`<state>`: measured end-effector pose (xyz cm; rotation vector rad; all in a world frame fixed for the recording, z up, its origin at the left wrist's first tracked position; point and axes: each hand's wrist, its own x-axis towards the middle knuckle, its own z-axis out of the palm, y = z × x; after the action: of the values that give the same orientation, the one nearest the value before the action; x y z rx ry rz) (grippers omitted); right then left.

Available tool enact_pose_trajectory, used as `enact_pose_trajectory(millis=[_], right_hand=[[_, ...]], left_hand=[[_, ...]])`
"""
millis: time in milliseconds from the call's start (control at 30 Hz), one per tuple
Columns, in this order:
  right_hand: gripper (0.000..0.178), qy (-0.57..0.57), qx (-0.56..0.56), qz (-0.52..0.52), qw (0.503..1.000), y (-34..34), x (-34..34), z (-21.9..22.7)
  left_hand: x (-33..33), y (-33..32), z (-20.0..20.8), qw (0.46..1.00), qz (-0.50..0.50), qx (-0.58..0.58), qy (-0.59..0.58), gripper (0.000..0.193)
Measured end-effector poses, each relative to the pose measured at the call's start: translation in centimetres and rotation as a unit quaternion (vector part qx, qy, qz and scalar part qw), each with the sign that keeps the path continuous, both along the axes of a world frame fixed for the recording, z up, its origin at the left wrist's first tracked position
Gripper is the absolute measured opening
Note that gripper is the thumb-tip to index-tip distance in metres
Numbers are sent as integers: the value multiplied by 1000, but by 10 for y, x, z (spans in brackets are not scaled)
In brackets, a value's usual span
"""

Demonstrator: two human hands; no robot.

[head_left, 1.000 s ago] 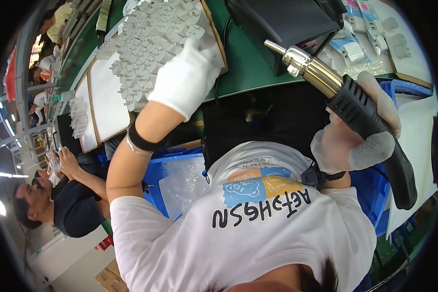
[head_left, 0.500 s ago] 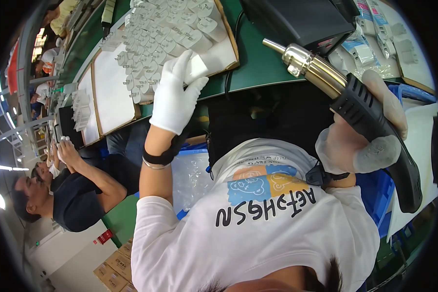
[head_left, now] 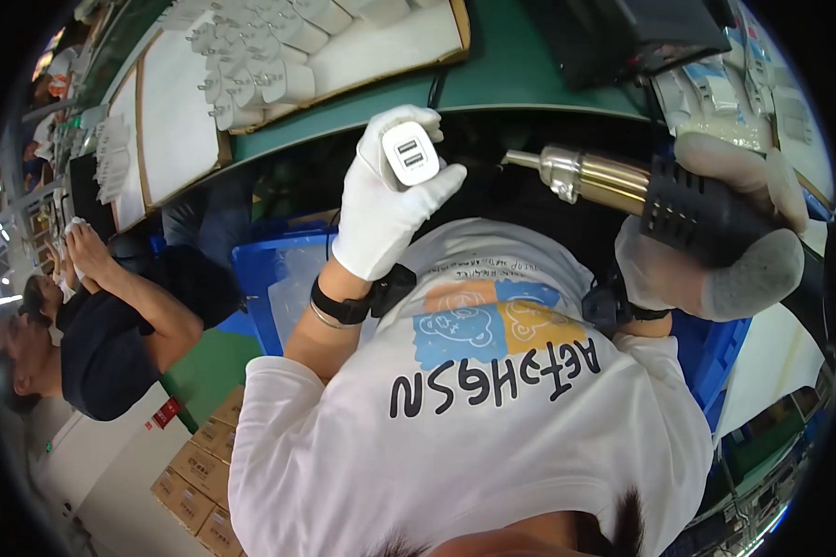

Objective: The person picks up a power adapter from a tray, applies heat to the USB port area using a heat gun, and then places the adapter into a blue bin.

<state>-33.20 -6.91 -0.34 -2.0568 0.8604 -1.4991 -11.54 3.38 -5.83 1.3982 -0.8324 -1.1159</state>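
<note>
Green bench top (head_left: 520, 88) curves across the upper part of my view. Down at the grip, I see the left hand (head_left: 376, 209), white-gloved, curled firmly around a white plug adapter (head_left: 411, 156), its two dark slots facing my camera. I have that adapter off the bench, just this side of its edge. On my other side the right hand (head_left: 673, 278) is wrapped around the black handle of a heat gun (head_left: 613, 181); its metal nozzle points toward the adapter, near but apart from it. Beyond, a shallow tray (head_left: 390, 65) bears rows of similar adapters (head_left: 283, 79), many with prongs showing. Farther right I make out a black box (head_left: 627, 42) and some bagged packs (head_left: 715, 93). Off to my left a co-worker (head_left: 111, 348) sits near stacked cartons (head_left: 190, 473).
</note>
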Motion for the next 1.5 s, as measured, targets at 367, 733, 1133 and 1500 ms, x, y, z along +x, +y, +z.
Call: enact_pose_trajectory(millis=[367,733,1133,1500], right_hand=[[55,41,30,43,998,14,6,-5],[56,54,26,84,995,16,18,-3],[59,58,111,111,986,10,12,-14],[58,36,83,52,995,12,14,-20]], left_hand=[[-6,1,-9,1000,-12,3,-10,50],[-6,1,-20,996,-21,-4,-84,52],[-5,-1,-17,979,-31,-26,-202,47],[-8,-1,-22,996,30,-22,-78,35]])
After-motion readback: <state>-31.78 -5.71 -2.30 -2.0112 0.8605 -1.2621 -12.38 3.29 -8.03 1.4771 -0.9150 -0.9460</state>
